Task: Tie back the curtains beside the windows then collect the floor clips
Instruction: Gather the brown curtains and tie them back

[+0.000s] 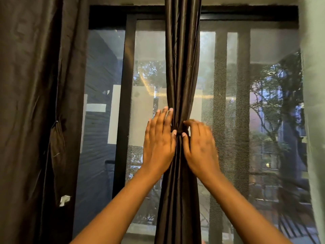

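A dark brown curtain hangs gathered in a narrow bunch down the middle of the window. A dark tie cinches it at hand height. My left hand lies flat against the bunch's left side, fingers straight and pointing up, thumb tip at the tie. My right hand is on the right side, fingers loosely bent over the tie, thumb tip meeting the knot. No floor clips are in view.
A second dark curtain hangs loose at the far left with a white tag low on its edge. Black window frames and mesh screens stand behind. A pale green curtain borders the right edge.
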